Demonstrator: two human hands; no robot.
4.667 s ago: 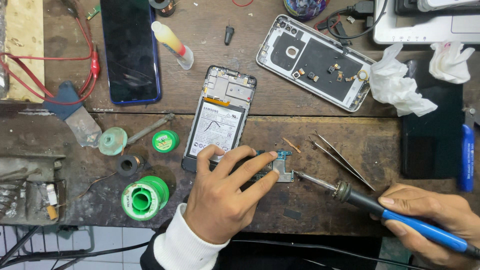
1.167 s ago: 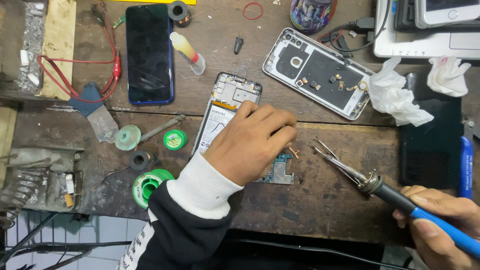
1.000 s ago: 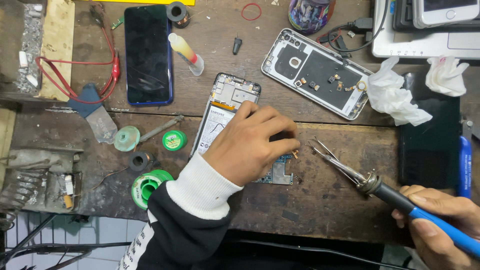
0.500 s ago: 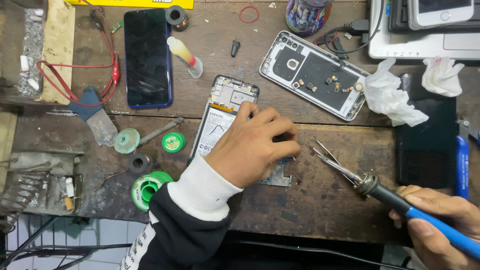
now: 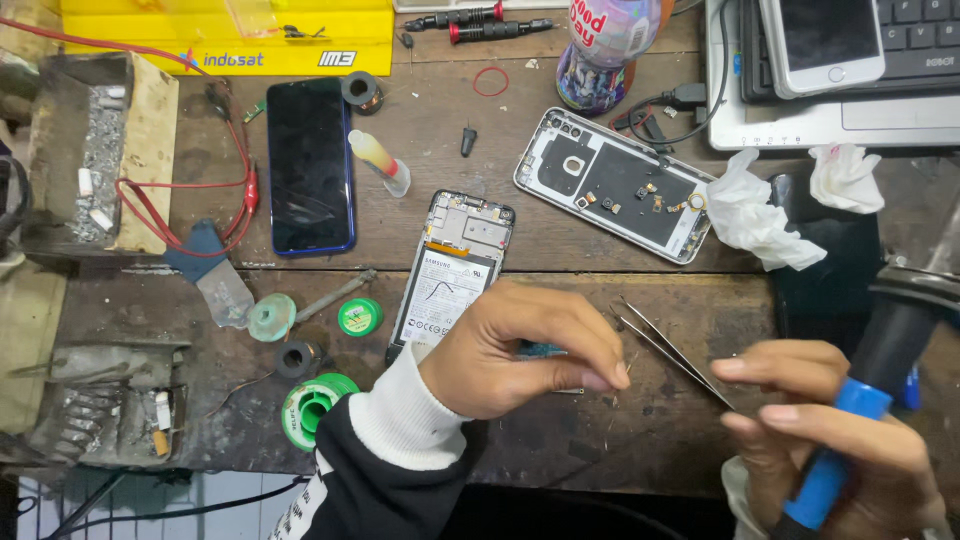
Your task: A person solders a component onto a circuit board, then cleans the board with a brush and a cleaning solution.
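Note:
My left hand [image 5: 520, 355] rests on the wooden bench with its fingertips pinched together over a small teal circuit board [image 5: 541, 350], which it mostly hides. Just above it lies an opened phone [image 5: 450, 275] with its battery showing. My right hand [image 5: 830, 440] grips a soldering iron by its blue handle [image 5: 825, 470]. The iron's black grip [image 5: 900, 330] points up and to the right. That hand's thumb and forefinger touch the near end of metal tweezers [image 5: 665, 345] lying on the bench between my hands.
A phone back cover [image 5: 610, 185], crumpled tissues [image 5: 760, 215] and a laptop [image 5: 850, 115] with a white phone on it sit at the back right. A dark blue phone [image 5: 310, 165], green solder spools [image 5: 315, 405], red wires and a parts tray [image 5: 95, 150] are on the left.
My right hand moved left toward the tweezers and swung the soldering iron so that it points upward. My left hand shifted slightly down and right over the small board.

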